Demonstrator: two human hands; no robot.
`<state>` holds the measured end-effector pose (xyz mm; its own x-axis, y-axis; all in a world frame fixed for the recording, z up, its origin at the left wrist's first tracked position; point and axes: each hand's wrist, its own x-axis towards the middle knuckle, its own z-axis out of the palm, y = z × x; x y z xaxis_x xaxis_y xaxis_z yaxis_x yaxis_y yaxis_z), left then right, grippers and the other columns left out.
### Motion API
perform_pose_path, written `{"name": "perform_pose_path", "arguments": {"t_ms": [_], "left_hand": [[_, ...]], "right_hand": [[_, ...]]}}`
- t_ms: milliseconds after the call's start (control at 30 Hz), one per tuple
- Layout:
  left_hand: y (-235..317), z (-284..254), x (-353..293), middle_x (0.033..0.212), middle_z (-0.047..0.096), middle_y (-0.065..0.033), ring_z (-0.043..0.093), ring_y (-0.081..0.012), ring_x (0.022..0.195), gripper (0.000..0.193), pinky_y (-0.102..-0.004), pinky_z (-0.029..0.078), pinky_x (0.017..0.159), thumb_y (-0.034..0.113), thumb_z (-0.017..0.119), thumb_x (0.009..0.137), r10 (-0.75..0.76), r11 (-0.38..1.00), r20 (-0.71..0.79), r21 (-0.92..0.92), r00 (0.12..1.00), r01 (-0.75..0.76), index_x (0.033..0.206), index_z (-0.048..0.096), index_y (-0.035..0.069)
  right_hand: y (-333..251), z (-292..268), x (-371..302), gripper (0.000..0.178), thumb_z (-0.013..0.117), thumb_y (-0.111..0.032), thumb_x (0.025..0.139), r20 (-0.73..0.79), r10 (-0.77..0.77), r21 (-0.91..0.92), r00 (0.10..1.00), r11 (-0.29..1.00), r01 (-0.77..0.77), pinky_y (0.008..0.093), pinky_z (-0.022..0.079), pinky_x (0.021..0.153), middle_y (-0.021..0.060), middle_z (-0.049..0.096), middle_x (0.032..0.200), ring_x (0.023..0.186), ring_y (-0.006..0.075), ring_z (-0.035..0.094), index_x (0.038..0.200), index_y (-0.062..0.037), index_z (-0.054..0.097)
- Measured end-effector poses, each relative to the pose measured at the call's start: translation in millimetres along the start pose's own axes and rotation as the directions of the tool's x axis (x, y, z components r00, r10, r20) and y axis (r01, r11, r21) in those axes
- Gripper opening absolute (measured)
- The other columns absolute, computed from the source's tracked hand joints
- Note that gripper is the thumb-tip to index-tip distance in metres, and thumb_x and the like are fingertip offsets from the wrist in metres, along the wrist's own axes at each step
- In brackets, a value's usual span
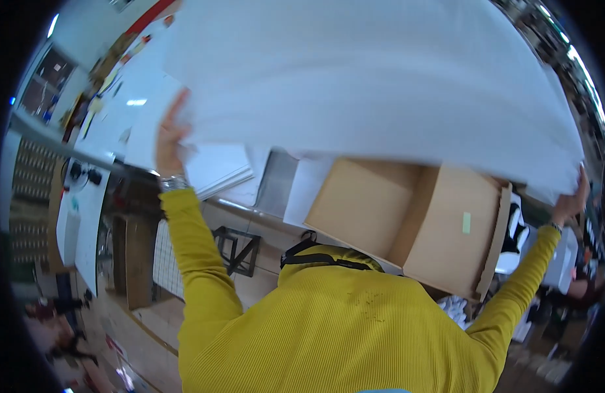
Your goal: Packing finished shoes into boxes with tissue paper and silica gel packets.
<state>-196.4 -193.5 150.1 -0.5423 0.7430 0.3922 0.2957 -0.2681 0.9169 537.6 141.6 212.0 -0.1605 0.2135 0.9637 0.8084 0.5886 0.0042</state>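
Note:
A large thin white sheet (pixel 381 78), like tissue paper or light cloth, spreads across the upper part of the view, raised and slightly blurred. At its left edge my left hand (pixel 168 141) holds it, the fingers upright and smeared somewhat by motion. Far to the right, my right hand (pixel 571 200) grips the sheet's lower corner between its fingers. Both arms are stretched wide. Below the sheet lies an open brown cardboard box (pixel 361 196) with its lid folded back toward the right; the sheet hides its far side. A small pale green label (pixel 466 223) sticks to the brown panel.
A stack of white boards (pixel 220 169) lies beside a grey metal plate (pixel 276 183) on the white table (pixel 142 111). Black-and-white items (pixel 514 229) stand right of the box. Below the table is a dark metal frame stool (pixel 240 249). Another person (pixel 60 308) is at the lower left.

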Motion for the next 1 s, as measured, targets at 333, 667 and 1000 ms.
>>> {"name": "perform_pose_path", "arguments": {"t_ms": [333, 667, 1000], "left_hand": [[-180.7, 20.7, 11.5, 0.137, 0.042, -0.0111, 0.039, -0.0199, 0.126, 0.088, -0.0273, 0.038, 0.098, -0.006, 0.060, 0.054, -0.486, 0.836, 0.436, -0.021, 0.757, 0.548, 0.138, 0.036, 0.001], [-113.2, 146.9, 62.6, 0.135, 0.044, -0.0161, 0.034, -0.0319, 0.129, 0.073, -0.0492, 0.026, 0.106, 0.030, 0.070, 0.075, 0.199, 0.633, 0.607, 0.519, 0.769, -0.574, 0.137, 0.037, 0.011], [-128.9, 268.2, 75.6, 0.086, 0.062, -0.0042, 0.056, -0.0214, 0.079, 0.034, -0.0374, 0.044, 0.077, 0.011, 0.063, 0.080, -0.220, 0.838, 0.951, 0.297, 0.216, -0.457, 0.114, 0.060, 0.008]], "right_hand": [[-108.7, -156.2, -124.3, 0.044, 0.048, 0.010, 0.068, 0.881, 0.279, -0.323, 0.382, 0.945, 0.054, 0.0388, 0.040, 0.082, 0.0117, 0.056, 0.092, 0.094, 0.0271, 0.054, 0.105, -0.0073, 0.064], [-105.8, -117.5, -129.1, 0.042, 0.078, -0.024, 0.065, 0.773, 0.593, -0.500, 0.225, 0.788, -0.359, 0.0372, 0.047, 0.073, 0.0139, 0.063, 0.099, 0.085, 0.0268, 0.059, 0.099, -0.0037, 0.063], [-66.5, -48.8, -138.6, 0.049, 0.078, -0.008, 0.058, 0.855, 0.481, -0.518, -0.192, 0.784, -0.343, 0.0469, 0.037, 0.088, 0.0092, 0.060, 0.107, 0.102, 0.0265, 0.054, 0.104, -0.0113, 0.062]]}}
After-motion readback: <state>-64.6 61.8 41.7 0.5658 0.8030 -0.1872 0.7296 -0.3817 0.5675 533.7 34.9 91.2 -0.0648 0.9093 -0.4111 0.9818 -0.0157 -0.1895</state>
